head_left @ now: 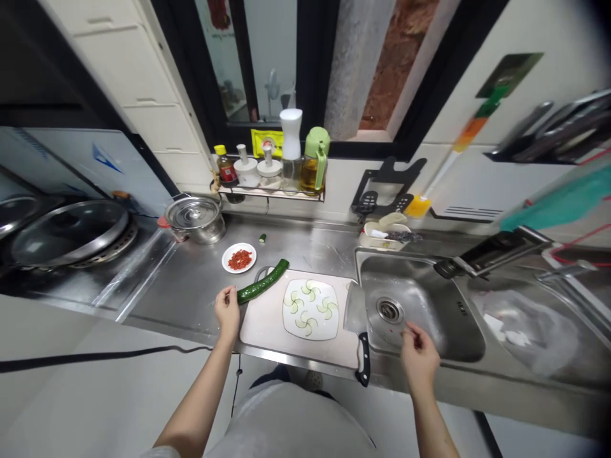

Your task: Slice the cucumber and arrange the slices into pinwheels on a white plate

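A long dark green cucumber (262, 284) slants across the far left corner of the pale cutting board (267, 327). My left hand (228, 313) is closed at the cucumber's near end, its fingertips pinched there. On the board, a white square plate (310, 331) carries thin, pale green curved slices laid out in several pinwheels. A cleaver (356, 312) rests along the board's right side, black handle towards me. Over the sink's front edge, my right hand (420, 356) is held with its fingers pinched; whatever may be between them is too small to make out.
A steel sink (429, 292) adjoins the board on the right. Behind the board are a small plate of chopped red bits (239, 258) and a cucumber end (262, 238). A lidded steel pot (198, 219) stands back left, below a rack of condiments (272, 189).
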### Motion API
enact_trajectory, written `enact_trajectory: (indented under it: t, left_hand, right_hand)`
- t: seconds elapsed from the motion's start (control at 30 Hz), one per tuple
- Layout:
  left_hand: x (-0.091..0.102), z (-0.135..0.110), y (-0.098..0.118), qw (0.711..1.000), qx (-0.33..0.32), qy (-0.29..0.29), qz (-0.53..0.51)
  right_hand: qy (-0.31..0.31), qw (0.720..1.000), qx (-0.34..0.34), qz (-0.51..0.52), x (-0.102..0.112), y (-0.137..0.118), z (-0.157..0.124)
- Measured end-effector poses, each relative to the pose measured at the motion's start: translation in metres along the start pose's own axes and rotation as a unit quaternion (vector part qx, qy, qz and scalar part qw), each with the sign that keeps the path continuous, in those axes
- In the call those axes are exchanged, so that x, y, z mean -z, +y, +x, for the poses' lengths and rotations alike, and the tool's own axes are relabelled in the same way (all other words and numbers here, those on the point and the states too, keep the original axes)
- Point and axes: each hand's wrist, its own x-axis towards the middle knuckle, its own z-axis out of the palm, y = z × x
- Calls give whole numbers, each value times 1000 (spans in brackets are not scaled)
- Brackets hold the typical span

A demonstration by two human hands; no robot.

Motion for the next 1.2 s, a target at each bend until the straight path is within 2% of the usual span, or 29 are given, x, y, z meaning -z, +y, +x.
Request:
enact_trajectory:
  t: [0.1,0.2,0.27,0.37,0.53,0.6,0.73,0.9,1.03,1.2]
  left_hand:
    - [-5,16,5,1000,-15,22,14]
    - [-12,28,12,999,-29,14,43]
    - [-19,36,15,998,0,22,54]
    - [-36,47,19,991,80,65,88]
    - [-60,76,24,971,132,101,173]
    - [-63,90,25,964,139,83,210]
    - [-63,112,21,951,141,12,274]
    - [-60,129,10,932,97,-69,343]
    - [-54,137,2,915,61,-102,384]
    - [-48,142,-5,899,37,-127,418]
  right_hand:
    - [-13,1000,-4,-8,-4,2,0]
    - [-28,999,-19,-24,-6,3,0]
    - [-39,998,-27,-30,-7,2,-1]
    - [-39,998,-32,-38,-7,-1,-3]
    - [-59,993,-58,-86,-4,-3,-6]
    - [-64,992,-62,-91,-1,-2,-7]
    - [-59,990,-57,-113,7,3,-8]
    - [-75,986,-66,-135,15,11,-8]
    - [-65,985,-70,-145,16,8,-9]
    - [-81,981,-76,-160,14,0,-9]
